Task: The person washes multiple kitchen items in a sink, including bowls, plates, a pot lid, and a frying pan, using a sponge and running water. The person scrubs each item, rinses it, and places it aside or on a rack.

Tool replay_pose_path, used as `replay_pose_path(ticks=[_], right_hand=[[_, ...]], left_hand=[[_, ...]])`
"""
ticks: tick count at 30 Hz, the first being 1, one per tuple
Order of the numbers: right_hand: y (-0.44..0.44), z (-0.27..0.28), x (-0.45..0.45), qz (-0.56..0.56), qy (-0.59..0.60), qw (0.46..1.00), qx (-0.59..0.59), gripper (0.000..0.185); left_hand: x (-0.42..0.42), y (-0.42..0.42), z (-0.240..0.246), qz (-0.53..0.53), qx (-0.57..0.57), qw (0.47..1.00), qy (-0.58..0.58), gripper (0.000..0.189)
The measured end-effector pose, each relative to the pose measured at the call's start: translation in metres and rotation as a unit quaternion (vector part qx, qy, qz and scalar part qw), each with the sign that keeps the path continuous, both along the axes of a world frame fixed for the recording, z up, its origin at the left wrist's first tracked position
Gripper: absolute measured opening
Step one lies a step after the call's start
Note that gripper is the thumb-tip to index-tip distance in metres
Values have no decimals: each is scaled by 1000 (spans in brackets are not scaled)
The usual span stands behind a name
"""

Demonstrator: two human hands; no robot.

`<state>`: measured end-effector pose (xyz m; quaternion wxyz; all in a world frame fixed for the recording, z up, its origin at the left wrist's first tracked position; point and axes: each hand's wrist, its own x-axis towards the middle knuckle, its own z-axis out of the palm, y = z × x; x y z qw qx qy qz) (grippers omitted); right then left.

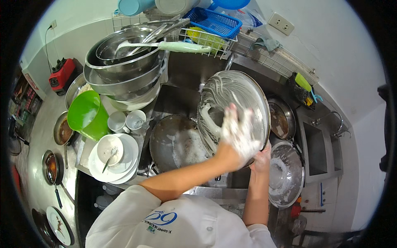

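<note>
A large round metal pan (235,90), streaked with suds, is tilted up over the sink. My left hand (237,136), blurred and coated in white foam, lies against its soapy face with the fingers spread. Whether a sponge is under that palm is hidden. At the pan's lower right edge, my right hand (261,158) grips the rim, partly covered by the pan and my left hand. Below and left of the raised pan, a dark wok (173,145) with sudsy water sits in the sink. A foamy metal bowl (283,175) stands to the right of my right forearm.
Stacked steel bowls (124,74) rise at the back left, topped by a light-green-handled utensil (184,47). A green plastic container (88,114), white mugs (117,121) and white plates (130,148) crowd the left side. Another pan (279,121) lies at right, near a faucet (336,116).
</note>
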<state>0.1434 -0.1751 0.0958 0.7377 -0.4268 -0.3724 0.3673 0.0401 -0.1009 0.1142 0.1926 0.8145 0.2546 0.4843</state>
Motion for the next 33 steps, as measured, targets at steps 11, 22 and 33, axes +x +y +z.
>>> replay_pose_path(ticks=[11, 22, 33], right_hand=[[0, -4, -12, -10, -51, 999, -14, 50], [10, -10, 2, -23, 140, 989, 48, 61], [41, 5, -24, 80, 80, 993, -29, 38]], left_hand=[[9, 84, -32, 103, -147, 983, 38, 35], [-16, -18, -96, -40, 285, 956, -52, 52], [7, 24, -74, 23, 128, 979, -155, 17]])
